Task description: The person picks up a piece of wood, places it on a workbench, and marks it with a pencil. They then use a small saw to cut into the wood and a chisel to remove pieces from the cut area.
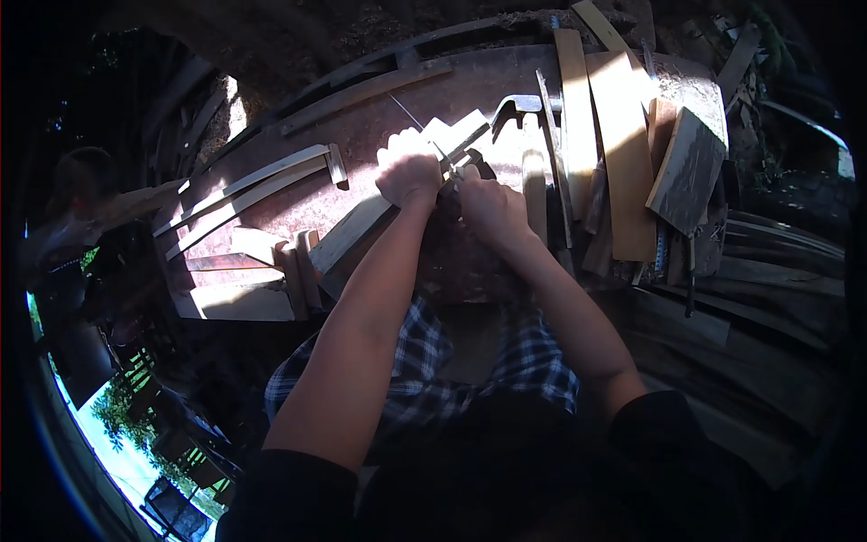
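Note:
My left hand is closed in a fist over a long wooden piece lying at a slant on the workbench. What its fingers grip is hidden. Just to the right, my right hand is wrapped round the end of a thin metal tool, whose kind I cannot make out. The tool's narrow shaft shows beyond the left fist and between the hands. A short wooden block juts out past both hands, close to the fingers.
A dark curved metal tool lies beyond the right hand. Several boards are stacked at the right. On the left are a wooden frame piece and wood blocks. Another person is at the far left, in shadow.

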Demonstrator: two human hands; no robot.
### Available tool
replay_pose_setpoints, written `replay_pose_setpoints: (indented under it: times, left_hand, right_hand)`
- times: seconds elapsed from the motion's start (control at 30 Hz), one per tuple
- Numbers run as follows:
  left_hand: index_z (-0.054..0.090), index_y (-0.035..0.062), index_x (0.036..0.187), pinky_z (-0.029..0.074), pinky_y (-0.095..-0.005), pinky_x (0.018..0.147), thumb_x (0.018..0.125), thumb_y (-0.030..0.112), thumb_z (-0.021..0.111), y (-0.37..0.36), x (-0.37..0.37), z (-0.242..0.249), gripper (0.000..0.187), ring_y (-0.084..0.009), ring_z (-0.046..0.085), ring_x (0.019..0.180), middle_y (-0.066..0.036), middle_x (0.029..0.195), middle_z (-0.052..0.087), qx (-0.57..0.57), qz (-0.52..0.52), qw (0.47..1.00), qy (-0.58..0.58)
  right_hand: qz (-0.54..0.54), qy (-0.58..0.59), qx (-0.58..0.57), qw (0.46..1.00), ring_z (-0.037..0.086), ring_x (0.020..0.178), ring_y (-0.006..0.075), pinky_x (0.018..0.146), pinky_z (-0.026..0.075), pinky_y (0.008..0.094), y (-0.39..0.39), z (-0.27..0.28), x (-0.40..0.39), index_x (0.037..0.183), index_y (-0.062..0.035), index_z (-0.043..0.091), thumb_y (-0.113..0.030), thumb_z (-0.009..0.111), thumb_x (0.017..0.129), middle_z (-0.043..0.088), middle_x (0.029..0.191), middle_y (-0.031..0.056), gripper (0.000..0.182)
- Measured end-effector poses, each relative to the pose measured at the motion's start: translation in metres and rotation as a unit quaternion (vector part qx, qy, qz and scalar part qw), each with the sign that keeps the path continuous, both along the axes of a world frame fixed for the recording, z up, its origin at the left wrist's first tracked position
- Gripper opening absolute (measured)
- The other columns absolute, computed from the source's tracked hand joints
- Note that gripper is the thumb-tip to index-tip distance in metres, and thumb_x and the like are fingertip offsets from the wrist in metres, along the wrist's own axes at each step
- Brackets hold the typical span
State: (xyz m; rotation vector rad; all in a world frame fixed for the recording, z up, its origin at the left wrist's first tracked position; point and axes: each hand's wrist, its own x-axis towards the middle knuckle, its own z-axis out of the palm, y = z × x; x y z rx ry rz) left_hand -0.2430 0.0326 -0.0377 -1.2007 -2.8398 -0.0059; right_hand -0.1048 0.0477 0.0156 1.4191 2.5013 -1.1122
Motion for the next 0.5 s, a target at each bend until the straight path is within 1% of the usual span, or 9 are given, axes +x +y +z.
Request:
replay_pose_setpoints:
  times: [0.07,0.13,0.2,0.23,0.3,0.4,0.43,0.5]
  left_hand:
    - [0.059,0.0152,0.093,0.052,-0.0430,0.064,0.085,0.028,0.051,0.001,0.003,-0.003,0.017,-0.0253,0.061,0.089,-0.004,0.095,0.060,-0.010,0.008,1.000,-0.005]
    - [0.059,0.0155,0.093,0.052,-0.0425,0.063,0.085,0.028,0.051,0.001,0.000,-0.003,0.017,-0.0257,0.061,0.088,-0.003,0.095,0.060,0.001,-0.007,1.000,0.004]
    - [0.059,0.0154,0.092,0.052,-0.0426,0.063,0.084,0.027,0.052,-0.003,-0.001,-0.003,0.016,-0.0258,0.061,0.088,-0.004,0.094,0.060,-0.001,-0.002,1.000,0.009]
    - [0.059,0.0154,0.092,0.052,-0.0427,0.063,0.084,0.027,0.052,-0.002,0.000,-0.003,0.016,-0.0258,0.061,0.088,-0.004,0.093,0.060,0.007,-0.012,1.000,0.012]
    - [0.059,0.0151,0.092,0.052,-0.0432,0.064,0.083,0.027,0.052,0.000,0.000,-0.006,0.016,-0.0260,0.061,0.088,-0.004,0.094,0.060,0.007,-0.008,1.000,0.015]
    - [0.059,0.0147,0.093,0.052,-0.0433,0.064,0.083,0.027,0.053,-0.001,0.000,-0.001,0.017,-0.0257,0.060,0.088,-0.003,0.096,0.059,0.007,-0.004,1.000,-0.010]
    - [0.059,0.0147,0.093,0.052,-0.0433,0.064,0.083,0.027,0.053,-0.001,0.000,0.000,0.017,-0.0257,0.060,0.088,-0.003,0.096,0.059,0.006,-0.009,1.000,-0.009]
    - [0.059,0.0149,0.095,0.052,-0.0432,0.064,0.084,0.027,0.052,-0.001,0.001,-0.001,0.018,-0.0254,0.060,0.089,-0.003,0.096,0.060,-0.019,0.002,1.000,-0.004]
  right_hand:
    - [0.008,-0.020,-0.002,1.000,0.067,0.071,0.0403,0.062,0.054,0.0503,-0.010,0.010,0.019,0.098,-0.0050,0.050,-0.028,0.046,0.097,0.066,0.072,0.0213,0.023]
    - [0.029,-0.034,-0.003,0.999,0.067,0.072,0.0400,0.062,0.054,0.0501,-0.021,0.024,0.040,0.098,-0.0049,0.050,-0.028,0.046,0.097,0.066,0.072,0.0212,0.023]
    - [0.013,-0.096,-0.029,0.995,0.068,0.066,0.0379,0.059,0.054,0.0482,-0.036,0.034,0.060,0.094,-0.0034,0.051,-0.026,0.048,0.095,0.066,0.067,0.0195,0.022]
    - [0.016,-0.097,-0.033,0.995,0.068,0.066,0.0379,0.059,0.054,0.0482,-0.037,0.034,0.058,0.094,-0.0034,0.051,-0.026,0.048,0.095,0.066,0.067,0.0195,0.022]
    - [0.002,-0.084,-0.044,0.996,0.068,0.072,0.0393,0.061,0.053,0.0492,-0.025,0.034,0.046,0.099,-0.0046,0.050,-0.029,0.047,0.097,0.066,0.071,0.0216,0.024]
    - [0.006,-0.037,-0.005,0.999,0.068,0.071,0.0391,0.061,0.053,0.0491,-0.002,-0.010,0.002,0.097,-0.0045,0.050,-0.029,0.047,0.097,0.066,0.071,0.0212,0.024]
    - [0.007,-0.014,0.011,1.000,0.068,0.070,0.0392,0.061,0.053,0.0492,0.001,-0.013,-0.004,0.096,-0.0046,0.049,-0.029,0.048,0.097,0.066,0.071,0.0211,0.024]
    - [0.015,-0.019,0.018,1.000,0.068,0.070,0.0392,0.060,0.053,0.0494,-0.006,-0.005,0.011,0.096,-0.0046,0.049,-0.029,0.048,0.097,0.066,0.071,0.0207,0.024]
